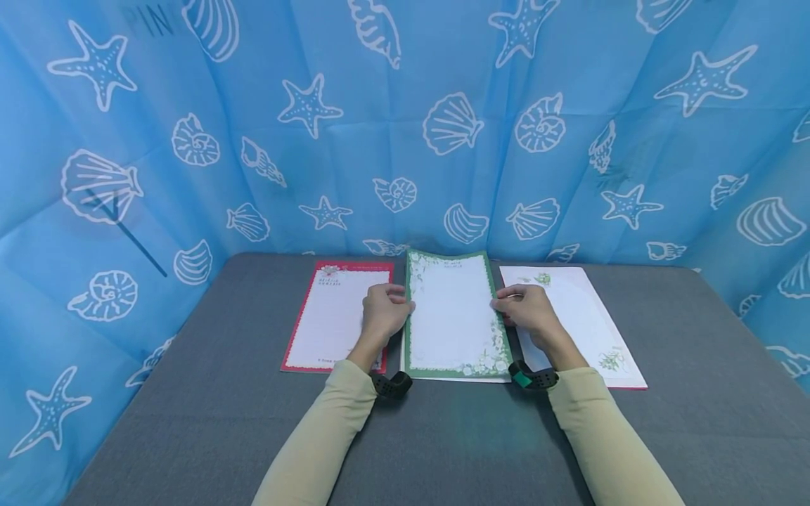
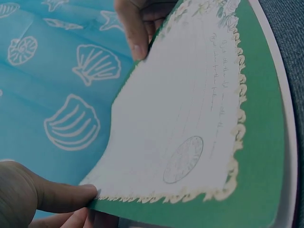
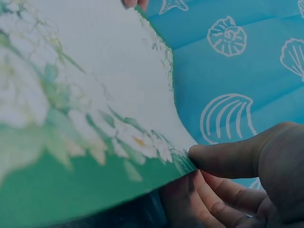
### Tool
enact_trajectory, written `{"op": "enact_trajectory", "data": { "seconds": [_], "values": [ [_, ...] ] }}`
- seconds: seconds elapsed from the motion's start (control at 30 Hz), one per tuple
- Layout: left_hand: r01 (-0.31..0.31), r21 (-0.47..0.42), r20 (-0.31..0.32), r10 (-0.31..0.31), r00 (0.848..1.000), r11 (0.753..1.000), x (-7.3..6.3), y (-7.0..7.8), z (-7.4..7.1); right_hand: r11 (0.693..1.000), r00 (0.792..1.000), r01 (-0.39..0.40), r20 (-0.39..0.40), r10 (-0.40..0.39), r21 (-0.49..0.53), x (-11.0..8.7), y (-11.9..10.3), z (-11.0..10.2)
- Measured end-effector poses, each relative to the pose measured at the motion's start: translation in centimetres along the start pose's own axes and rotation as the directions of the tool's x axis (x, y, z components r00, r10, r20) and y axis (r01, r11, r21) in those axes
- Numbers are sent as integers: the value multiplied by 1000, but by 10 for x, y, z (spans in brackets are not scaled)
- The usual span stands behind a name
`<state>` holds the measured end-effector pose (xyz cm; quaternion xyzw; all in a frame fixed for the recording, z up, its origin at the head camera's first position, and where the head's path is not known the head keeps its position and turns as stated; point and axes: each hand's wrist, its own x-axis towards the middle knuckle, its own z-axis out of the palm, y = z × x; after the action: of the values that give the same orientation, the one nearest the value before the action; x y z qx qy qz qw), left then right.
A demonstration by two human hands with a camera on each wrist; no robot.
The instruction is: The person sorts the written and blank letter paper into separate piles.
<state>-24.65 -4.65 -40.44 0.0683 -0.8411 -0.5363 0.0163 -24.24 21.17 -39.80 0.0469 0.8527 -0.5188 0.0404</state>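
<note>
A green-bordered sheet of letter paper with white flowers is in the middle of the table, bowed between my hands. My left hand pinches its left edge. On the opposite edge, my right hand pinches it too, thumb on top and fingers beneath. Both wrist views show the thumbs pressing on the sheet and its edges curving up. A pale layer of paper shows along its near edge. A red-bordered sheet lies by my left hand, and a white sheet with green sprigs lies under my right.
The grey tabletop carries these papers side by side. A blue curtain with white shells and starfish hangs right behind its far edge. Black bands are on both wrists.
</note>
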Motion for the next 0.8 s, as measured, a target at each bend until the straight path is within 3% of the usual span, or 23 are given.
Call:
{"op": "enact_trajectory", "data": {
  "seconds": [0.8],
  "values": [
    [-34,-170,104,52,993,985,-2,18,-26,994,998,53,-18,-52,99,-10,-19,-14]
  ]
}}
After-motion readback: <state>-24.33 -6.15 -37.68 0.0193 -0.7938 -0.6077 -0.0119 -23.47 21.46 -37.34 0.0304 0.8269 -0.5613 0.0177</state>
